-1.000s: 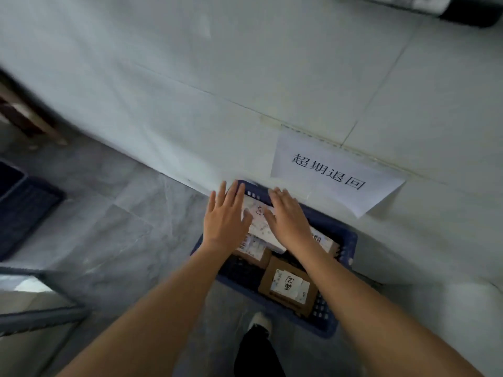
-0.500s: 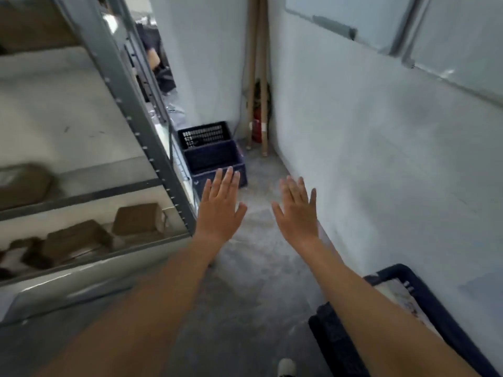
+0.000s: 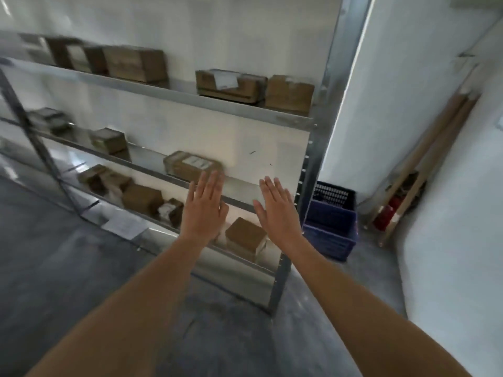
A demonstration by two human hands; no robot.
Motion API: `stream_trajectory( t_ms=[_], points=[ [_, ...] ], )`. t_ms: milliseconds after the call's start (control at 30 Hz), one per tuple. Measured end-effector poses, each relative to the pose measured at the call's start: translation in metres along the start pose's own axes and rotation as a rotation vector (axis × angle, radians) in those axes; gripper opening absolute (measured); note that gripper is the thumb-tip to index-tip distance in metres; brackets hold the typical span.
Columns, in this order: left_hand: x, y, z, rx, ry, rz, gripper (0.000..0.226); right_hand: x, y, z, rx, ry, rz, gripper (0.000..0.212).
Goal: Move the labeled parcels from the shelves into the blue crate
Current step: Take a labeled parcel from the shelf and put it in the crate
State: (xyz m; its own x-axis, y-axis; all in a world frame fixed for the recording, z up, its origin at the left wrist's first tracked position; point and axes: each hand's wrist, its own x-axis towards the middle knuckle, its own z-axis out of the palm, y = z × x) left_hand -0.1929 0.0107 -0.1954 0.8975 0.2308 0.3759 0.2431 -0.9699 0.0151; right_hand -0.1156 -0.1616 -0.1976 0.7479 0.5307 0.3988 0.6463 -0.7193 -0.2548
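Both bare forearms reach forward from the bottom of the view toward a grey metal shelving unit point(image 3: 313, 148). The left hand point(image 3: 204, 210) is held flat, back toward the camera, fingers straight and close together, thumb slightly out — it grips nothing. The right hand point(image 3: 277, 210) mirrors it just beside, fingers straight and a little fanned, thumb out to the left, also holding nothing. The two hands are level with each other and apart, hovering in front of the lower shelves without touching any box.

The parcels sit on the shelves. A brown labeled parcel point(image 3: 192, 165) lies on the middle shelf just above the left fingertips. Another brown parcel point(image 3: 245, 236) rests on the bottom shelf between the two wrists. On the top shelf stand a labeled box point(image 3: 228, 84) and a plain one point(image 3: 290, 93) side by side; further boxes to the left are blurred.

Stacked blue crates point(image 3: 330, 224) stand on the grey floor just right of the shelving's end post — near the right hand. Wooden poles point(image 3: 424, 164) lean in the corner beyond.
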Motion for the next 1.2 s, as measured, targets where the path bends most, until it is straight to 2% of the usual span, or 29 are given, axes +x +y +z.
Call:
stream_trajectory(
  t_ms=[200,433,533,833,1000,1200],
  points=[
    [-0.009,-0.115,-0.004,0.067,0.015,-0.187,0.068,0.063,-0.088,0.053,0.044,-0.072,-0.131,0.06],
    [0.003,-0.245,0.002,0.097,0.04,-0.273,0.067,0.123,-0.193,0.128,0.099,-0.116,-0.169,0.06],
    [0.011,-0.295,0.008,0.108,-0.012,-0.287,0.062,0.148,-0.228,0.157,0.121,-0.148,-0.153,0.061],
    [0.046,-0.4,0.04,-0.002,-0.009,-0.387,0.06,0.229,-0.306,0.242,0.116,-0.242,-0.207,0.06],
    [0.088,-0.465,0.066,0.035,-0.04,-0.416,0.07,0.293,-0.345,0.292,0.042,-0.222,-0.296,0.066],
    [0.147,-0.55,0.088,0.09,-0.046,-0.473,0.076,0.392,-0.387,0.346,0.026,-0.25,-0.3,0.064]
  ],
)
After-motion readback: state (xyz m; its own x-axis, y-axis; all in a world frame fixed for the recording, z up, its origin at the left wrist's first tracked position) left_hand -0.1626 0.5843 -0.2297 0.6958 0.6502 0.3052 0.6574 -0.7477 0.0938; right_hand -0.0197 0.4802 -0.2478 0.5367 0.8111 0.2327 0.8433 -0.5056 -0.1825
